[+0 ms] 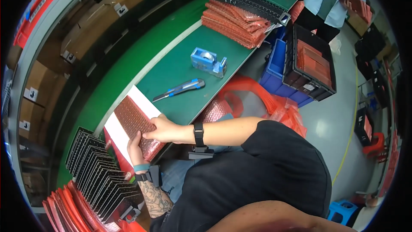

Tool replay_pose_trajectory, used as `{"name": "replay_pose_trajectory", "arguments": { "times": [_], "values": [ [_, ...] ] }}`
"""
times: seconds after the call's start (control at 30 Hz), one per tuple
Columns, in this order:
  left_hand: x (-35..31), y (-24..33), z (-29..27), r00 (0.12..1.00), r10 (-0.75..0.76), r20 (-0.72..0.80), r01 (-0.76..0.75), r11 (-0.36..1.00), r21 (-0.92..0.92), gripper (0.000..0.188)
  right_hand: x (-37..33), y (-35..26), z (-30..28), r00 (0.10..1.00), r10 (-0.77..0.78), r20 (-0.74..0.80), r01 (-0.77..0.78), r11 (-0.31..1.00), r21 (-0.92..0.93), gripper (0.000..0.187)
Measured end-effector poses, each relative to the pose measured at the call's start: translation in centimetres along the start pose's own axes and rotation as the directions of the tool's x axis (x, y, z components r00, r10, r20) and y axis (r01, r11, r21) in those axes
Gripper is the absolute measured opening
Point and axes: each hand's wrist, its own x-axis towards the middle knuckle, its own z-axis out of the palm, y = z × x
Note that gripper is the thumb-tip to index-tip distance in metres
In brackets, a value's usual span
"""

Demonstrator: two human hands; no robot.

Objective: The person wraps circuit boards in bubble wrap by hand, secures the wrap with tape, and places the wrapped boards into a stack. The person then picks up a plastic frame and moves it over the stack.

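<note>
A flat red bubble-wrap bag (134,115) lies over a white sheet (144,99) at the near end of the green workbench. My right hand (164,129) pinches its near edge, thumb on top. Close beside it, my left hand (136,149) grips the same edge from the left, its fingers partly hidden under the bag. Whether anything is inside the bag, I cannot tell. Farther along the bench lie a blue and black utility knife (180,88) and a blue tape dispenser (208,62).
Left of me stand a black rack of upright boards (101,176) and several red bags (71,206). Another bag stack (231,23) lies at the bench's far end beneath a black rack (244,1). Right of the bench are a black crate (315,91) on blue bins and a co-worker (337,2).
</note>
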Motion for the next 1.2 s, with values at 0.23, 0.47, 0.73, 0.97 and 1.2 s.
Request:
{"name": "replay_pose_trajectory", "arguments": {
  "times": [0.23,0.47,0.73,0.97,1.2],
  "values": [
    [-1.8,1.4,2.7,0.996,0.070,0.055,-0.071,0.997,0.020,0.037,-4.7,-5.3,-18.1,0.872,-0.479,-0.099,0.484,0.875,0.029,0.030],
    [-1.9,6.8,16.0,0.971,0.013,0.240,-0.001,0.999,-0.048,0.035,-9.4,3.3,-52.8,0.077,0.188,-0.979,0.261,0.944,0.201,0.031],
    [7.3,5.4,31.6,0.885,-0.142,0.444,0.187,0.981,-0.058,0.029,-4.2,6.6,-57.3,0.627,0.256,-0.736,0.371,0.733,0.570,0.029],
    [10.1,-0.2,40.3,0.904,-0.187,0.384,0.224,0.973,-0.053,0.026,-5.8,0.5,-57.6,0.638,0.117,-0.761,-0.132,0.990,0.041,0.022],
    [17.5,-8.9,42.6,0.880,-0.276,0.387,0.320,0.946,-0.051,0.029,-4.5,4.4,-63.1,0.700,0.109,-0.706,0.304,0.849,0.432,0.016]
  ]
}}
